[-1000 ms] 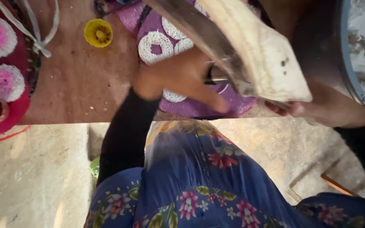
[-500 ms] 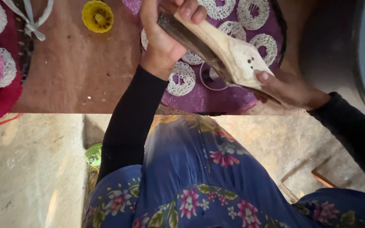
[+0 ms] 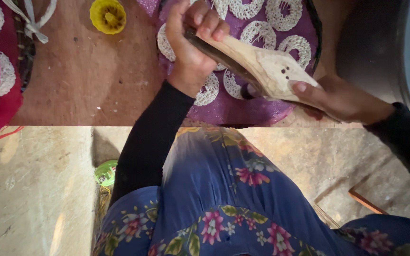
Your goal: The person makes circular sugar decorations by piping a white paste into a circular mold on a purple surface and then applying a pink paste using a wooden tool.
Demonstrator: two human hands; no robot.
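Gripping wooden press [image 3: 266,71] at upper centre of frame, my left hand [image 3: 193,45] fisted round its dark handle end, my right hand [image 3: 340,99] clasping the wide end, purple tray [image 3: 243,106] of white noodle rounds beneath

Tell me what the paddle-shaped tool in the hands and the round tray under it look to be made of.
Paddle-shaped tool: pale unpainted wood, going by its matt, grainy face with small drilled holes. Round tray: probably woven cane or bamboo, coloured purple; its dark rim and rough texture suggest this, but the look leaves it open.

Left hand [image 3: 193,50] and right hand [image 3: 342,99] in firm grip on wooden press [image 3: 266,71] — above purple tray [image 3: 243,106] of white noodle rounds [image 3: 288,12]
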